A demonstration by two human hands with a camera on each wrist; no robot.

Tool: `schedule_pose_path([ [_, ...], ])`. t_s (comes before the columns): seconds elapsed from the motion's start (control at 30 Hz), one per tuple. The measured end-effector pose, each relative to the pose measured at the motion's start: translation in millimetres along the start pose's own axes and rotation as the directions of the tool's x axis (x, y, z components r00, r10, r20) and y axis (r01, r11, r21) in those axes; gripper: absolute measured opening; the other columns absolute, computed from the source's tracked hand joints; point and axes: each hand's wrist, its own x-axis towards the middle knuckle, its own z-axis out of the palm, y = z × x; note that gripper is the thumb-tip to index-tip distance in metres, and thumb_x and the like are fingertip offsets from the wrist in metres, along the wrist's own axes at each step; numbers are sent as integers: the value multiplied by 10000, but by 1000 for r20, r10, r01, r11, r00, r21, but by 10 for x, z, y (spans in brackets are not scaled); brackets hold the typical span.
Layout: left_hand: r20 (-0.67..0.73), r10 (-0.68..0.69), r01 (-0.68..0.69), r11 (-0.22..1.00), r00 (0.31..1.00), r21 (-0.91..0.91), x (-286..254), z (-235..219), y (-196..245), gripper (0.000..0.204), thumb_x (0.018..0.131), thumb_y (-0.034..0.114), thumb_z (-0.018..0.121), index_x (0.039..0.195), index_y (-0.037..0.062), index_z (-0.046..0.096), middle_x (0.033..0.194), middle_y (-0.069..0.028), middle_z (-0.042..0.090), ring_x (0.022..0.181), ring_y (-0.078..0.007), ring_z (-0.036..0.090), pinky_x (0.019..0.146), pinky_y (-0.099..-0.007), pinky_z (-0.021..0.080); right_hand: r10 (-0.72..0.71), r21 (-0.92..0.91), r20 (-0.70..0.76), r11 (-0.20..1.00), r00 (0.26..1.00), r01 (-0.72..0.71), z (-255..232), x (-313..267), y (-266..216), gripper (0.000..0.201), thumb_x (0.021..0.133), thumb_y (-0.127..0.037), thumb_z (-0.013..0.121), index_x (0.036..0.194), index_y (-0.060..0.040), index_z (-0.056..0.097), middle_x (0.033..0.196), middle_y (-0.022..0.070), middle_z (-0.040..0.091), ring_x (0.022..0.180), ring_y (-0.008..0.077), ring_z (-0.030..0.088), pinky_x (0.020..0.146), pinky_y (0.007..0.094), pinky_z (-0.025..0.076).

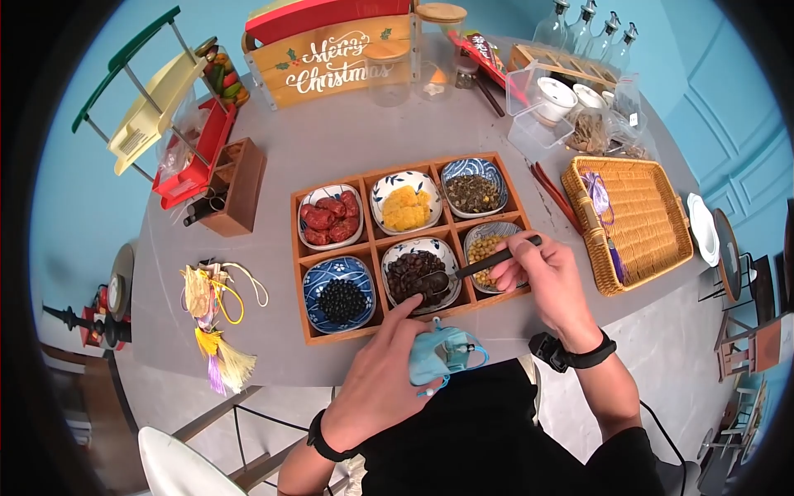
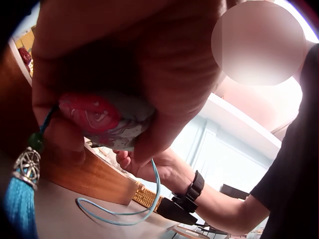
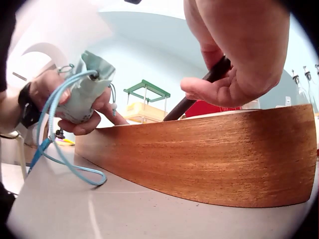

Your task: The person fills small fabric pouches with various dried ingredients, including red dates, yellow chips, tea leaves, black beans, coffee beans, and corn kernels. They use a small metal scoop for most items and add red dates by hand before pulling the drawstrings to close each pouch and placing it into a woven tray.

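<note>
My left hand (image 1: pixel 376 376) grips a light blue drawstring pouch (image 1: pixel 438 351) close by the front edge of the wooden divided tray (image 1: pixel 318 332). In the left wrist view the pouch shows a pink and red print, and a blue tassel (image 2: pixel 21 204) hangs from it. A left finger reaches to the front of a bowl of dark brown dried pieces (image 1: pixel 411 273). My right hand (image 1: pixel 547 277) pinches the handle of a dark spoon (image 1: pixel 488 263), whose head lies in that bowl. A bowl of yellowish beans (image 1: pixel 484 248) sits under the handle.
Other bowls in the tray hold red dried fruit (image 1: pixel 331 219), yellow pieces (image 1: pixel 405 208), dark dried leaves (image 1: pixel 471 194) and black beans (image 1: pixel 341 301). A wicker basket (image 1: pixel 637 219) stands at right, tasselled pouches (image 1: pixel 215 314) at left. A Christmas crate (image 1: pixel 331 66) stands behind.
</note>
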Motion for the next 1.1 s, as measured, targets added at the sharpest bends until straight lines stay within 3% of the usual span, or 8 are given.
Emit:
schedule_pose_path([
  [0.1, -135, 122, -128, 991, 983, -37, -66, 40, -143, 600, 658, 51, 817, 1151, 32, 476, 1355, -141, 485, 1089, -344, 586, 902, -386, 478, 0, 98, -57, 995, 998, 6, -33, 28, 33, 253, 990, -167, 471, 982, 45, 610, 761, 96, 671, 615, 119, 622, 591, 225, 488],
  [0.27, -87, -59, 29, 949, 994, -313, -171, 26, -232, 611, 719, 111, 837, 1182, 33, 445, 1076, -68, 601, 984, -139, 586, 876, -287, 465, -49, 162, -93, 985, 994, 64, -67, 44, 11, 250, 989, -168, 472, 974, 38, 612, 742, 95, 666, 592, 111, 602, 573, 226, 465],
  [0.6, -135, -95, 32, 912, 986, -409, -101, 18, -137, 616, 726, 121, 841, 1187, 16, 446, 1032, -54, 607, 954, -123, 587, 859, -280, 469, -237, 156, -130, 954, 963, 256, -108, -264, -522, 244, 984, -151, 459, 937, 42, 601, 726, 111, 659, 557, 128, 581, 531, 247, 469],
  [0.73, -130, -61, -7, 886, 990, -464, -38, 95, -107, 626, 723, 152, 845, 1197, 12, 461, 1047, -56, 599, 961, -135, 586, 865, -285, 468, -143, 13, 40, 990, 989, 142, 11, -546, -727, 154, 937, -52, 501, 962, 64, 600, 856, 120, 671, 653, 141, 640, 610, 251, 518],
  [0.83, -129, -33, -34, 876, 991, -482, -25, 149, -105, 631, 721, 175, 847, 1199, 9, 470, 1064, -60, 587, 964, -148, 587, 869, -290, 468, -206, -164, 234, 955, 950, 248, 26, -659, -756, 135, 888, 10, 540, 989, 55, 617, 917, 116, 668, 724, 157, 650, 685, 274, 526],
  [0.9, -132, -41, -33, 856, 990, -515, -48, 163, -134, 631, 722, 186, 846, 1200, 8, 474, 1069, -62, 579, 962, -156, 588, 871, -293, 468, -447, -167, 426, 815, 786, 554, -102, -669, -757, 185, 847, 54, 543, 1011, 49, 629, 917, 123, 664, 775, 179, 650, 741, 297, 519],
  [0.93, -145, -23, -48, 881, 989, -470, -65, 158, -154, 643, 722, 173, 844, 1211, 12, 459, 1060, -65, 570, 958, -155, 588, 863, -292, 471, -419, -130, 321, 869, 849, 478, -152, -759, -751, 183, 841, 32, 521, 983, 47, 635, 922, 153, 658, 764, 208, 648, 754, 326, 520],
  [1.1, -358, 134, -250, 920, 924, -302, -260, 418, -460, 672, 716, 102, 834, 1220, 36, 395, 1014, -77, 543, 914, -143, 577, 807, -288, 480, -495, 87, -262, 843, 828, 531, -545, -732, -315, 281, 981, -166, 498, 1108, 72, 578, 878, 181, 667, 726, 232, 645, 706, 330, 527],
])
